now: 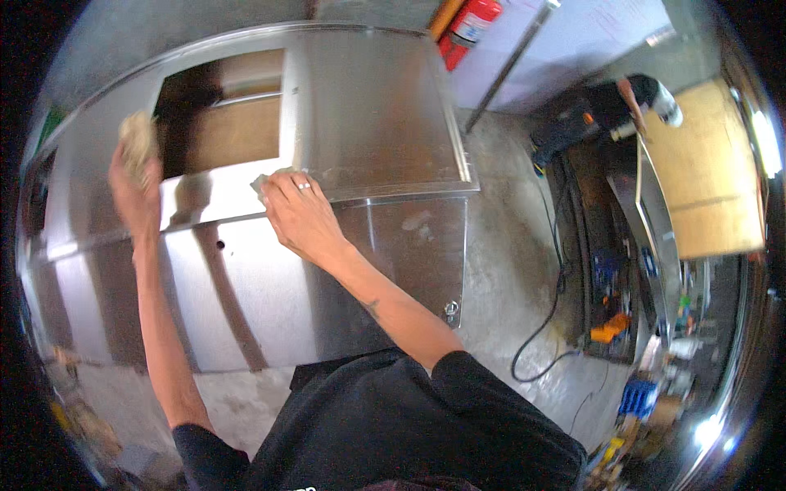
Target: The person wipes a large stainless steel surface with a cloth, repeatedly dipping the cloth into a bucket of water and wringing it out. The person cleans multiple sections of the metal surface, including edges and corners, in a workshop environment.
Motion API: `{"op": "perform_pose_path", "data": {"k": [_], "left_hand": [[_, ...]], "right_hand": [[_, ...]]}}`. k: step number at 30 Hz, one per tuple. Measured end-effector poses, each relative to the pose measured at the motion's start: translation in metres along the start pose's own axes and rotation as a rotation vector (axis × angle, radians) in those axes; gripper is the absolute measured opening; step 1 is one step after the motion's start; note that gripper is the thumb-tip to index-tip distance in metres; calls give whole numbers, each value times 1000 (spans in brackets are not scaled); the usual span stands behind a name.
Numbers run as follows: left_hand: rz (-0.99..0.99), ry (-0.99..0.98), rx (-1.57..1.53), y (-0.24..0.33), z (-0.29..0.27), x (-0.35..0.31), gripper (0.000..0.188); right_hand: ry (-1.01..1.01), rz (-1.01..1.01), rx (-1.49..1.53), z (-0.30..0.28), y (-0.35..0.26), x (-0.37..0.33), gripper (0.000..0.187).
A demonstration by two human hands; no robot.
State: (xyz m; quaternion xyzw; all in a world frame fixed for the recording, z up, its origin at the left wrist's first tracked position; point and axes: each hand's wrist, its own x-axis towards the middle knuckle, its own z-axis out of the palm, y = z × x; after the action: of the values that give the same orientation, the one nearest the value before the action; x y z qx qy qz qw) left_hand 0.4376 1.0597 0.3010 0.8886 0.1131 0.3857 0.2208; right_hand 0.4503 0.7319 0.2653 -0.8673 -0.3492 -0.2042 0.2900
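Note:
A long stainless steel counter [372,106] with a rectangular cut-out [237,131] in its top stands in front of me. Over the top, left of the cut-out, my left hand [137,200] is closed on a crumpled beige rag [139,141], a little blurred by motion. At the near edge, by the cut-out's lower right corner, my right hand [299,214] presses down with bent fingers and wears a ring. Beneath its fingertips a corner of a small grey-green pad [259,184] shows; the rest is covered.
A red fire extinguisher [471,31] stands behind the counter's far right. Further right, another person [606,114] bends over by a wooden board [708,172] and a cluttered workbench [610,286]. A dark cable [532,348] lies on the concrete floor [508,270].

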Motion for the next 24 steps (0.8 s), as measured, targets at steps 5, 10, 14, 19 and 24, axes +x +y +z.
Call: {"op": "perform_pose_path", "data": {"k": [5, 10, 14, 19, 24], "left_hand": [[-111, 153, 95, -46, -18, -23, 63], [-173, 122, 71, -46, 6, -24, 61], [-244, 97, 63, -32, -3, -23, 57], [-256, 39, 158, -37, -8, -24, 57], [-273, 33, 68, -38, 3, -21, 56]], "right_hand": [[-137, 373, -271, -113, 87, -28, 30], [-306, 236, -478, -171, 176, -53, 39], [-251, 176, -298, -142, 262, -17, 39], [-16, -50, -566, -67, 386, 136, 21], [325, 378, -843, 3, 438, 220, 27]]}}
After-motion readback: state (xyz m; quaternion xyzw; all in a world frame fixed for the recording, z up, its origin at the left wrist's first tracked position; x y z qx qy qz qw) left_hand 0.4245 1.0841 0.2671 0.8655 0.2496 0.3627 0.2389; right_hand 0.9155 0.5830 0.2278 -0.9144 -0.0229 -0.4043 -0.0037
